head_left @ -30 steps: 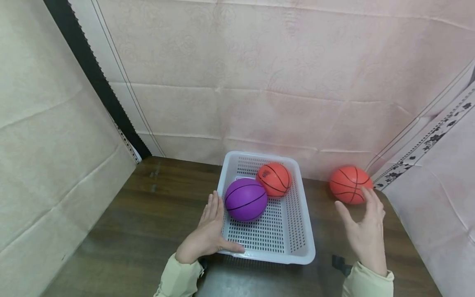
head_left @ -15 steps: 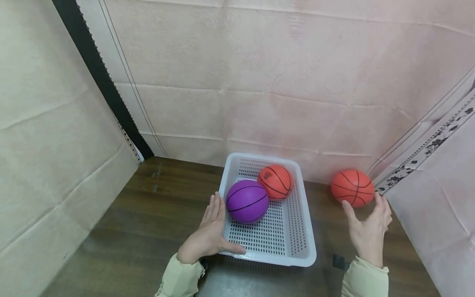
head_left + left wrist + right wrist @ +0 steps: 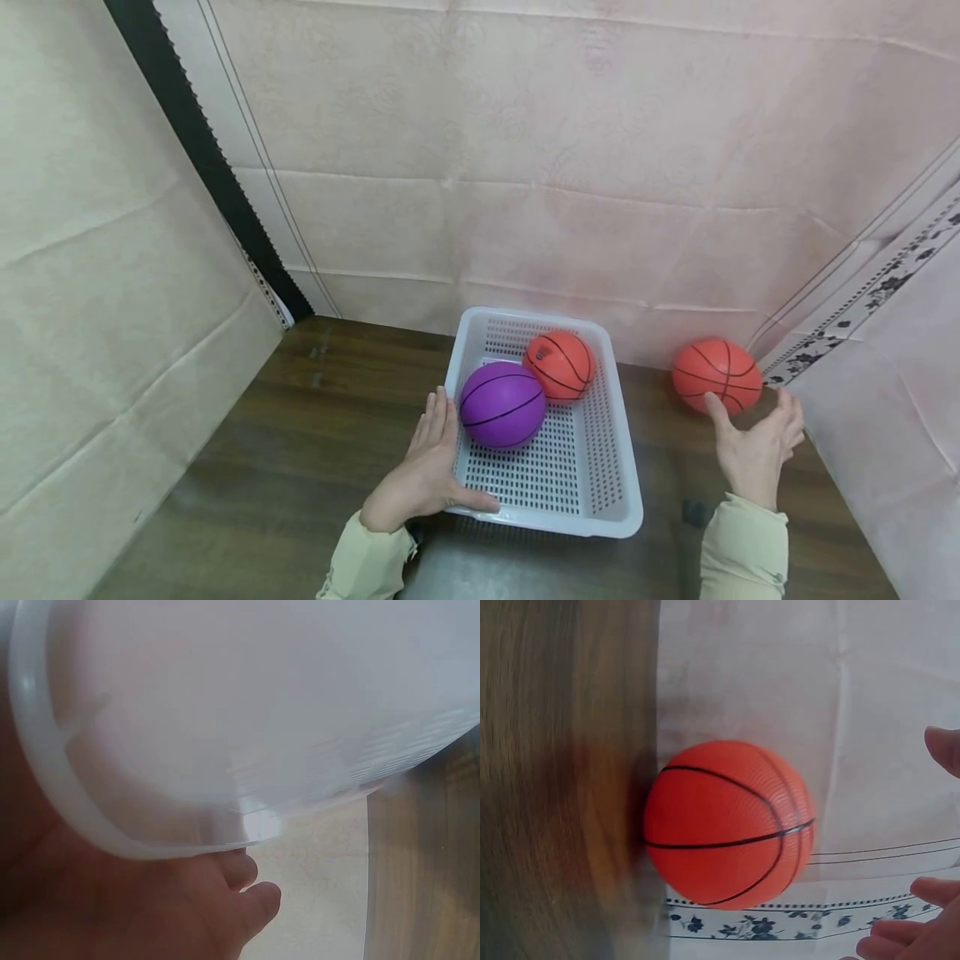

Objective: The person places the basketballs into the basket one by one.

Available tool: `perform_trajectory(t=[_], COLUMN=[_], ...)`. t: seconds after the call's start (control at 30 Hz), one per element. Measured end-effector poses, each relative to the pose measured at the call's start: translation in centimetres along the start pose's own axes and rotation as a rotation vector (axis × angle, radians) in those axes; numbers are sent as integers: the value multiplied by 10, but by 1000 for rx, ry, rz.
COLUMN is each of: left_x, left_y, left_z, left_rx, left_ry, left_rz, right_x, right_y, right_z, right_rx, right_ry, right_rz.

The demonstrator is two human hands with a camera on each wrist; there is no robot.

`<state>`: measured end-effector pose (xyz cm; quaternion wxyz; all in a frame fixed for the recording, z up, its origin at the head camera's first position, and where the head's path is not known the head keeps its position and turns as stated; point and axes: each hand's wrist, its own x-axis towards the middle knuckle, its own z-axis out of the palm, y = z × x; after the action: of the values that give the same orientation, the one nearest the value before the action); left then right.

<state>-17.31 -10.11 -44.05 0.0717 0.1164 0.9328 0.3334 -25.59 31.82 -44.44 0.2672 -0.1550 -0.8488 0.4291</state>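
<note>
My left hand (image 3: 423, 467) lies along the left side of a white plastic basket (image 3: 626, 450), fingers straight against its wall and thumb on the front rim. In the left wrist view, the basket's rim (image 3: 71, 802) passes close over the palm. Inside the basket are a purple toy basketball (image 3: 501, 407) and, behind it on the right, an orange-red one (image 3: 561, 363). Another orange-red toy basketball (image 3: 716, 371) stands on the table at the right. My right hand (image 3: 757, 446) is just in front of it, thumb and fingers spread; the right wrist view shows a gap between fingertips and ball (image 3: 727, 825).
The brown wood-grain table (image 3: 300, 442) is bounded by a pale cloth wall (image 3: 562, 167) close behind the basket, with more cloth on the left (image 3: 112, 333) and right (image 3: 892, 417). A small dark patch (image 3: 696, 512) lies beside the right sleeve.
My right hand has shifted rightward, from overlapping the ball in view to its front right, with its fingers bending more. My left hand, the basket and the balls keep their places.
</note>
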Motion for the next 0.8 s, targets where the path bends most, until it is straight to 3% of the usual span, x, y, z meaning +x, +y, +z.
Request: perform_trajectory(t=[0.33,0.8], left_x=[0,1], left_y=[0,-1], left_z=[0,1], left_rx=[-9,7], left_ry=[-2,6], left_rz=[-15,4], right_x=[27,38], right_y=[13,25], right_z=[7,21], right_rx=[-33,-76], right_ry=[-82,-91], right_rz=[118,89])
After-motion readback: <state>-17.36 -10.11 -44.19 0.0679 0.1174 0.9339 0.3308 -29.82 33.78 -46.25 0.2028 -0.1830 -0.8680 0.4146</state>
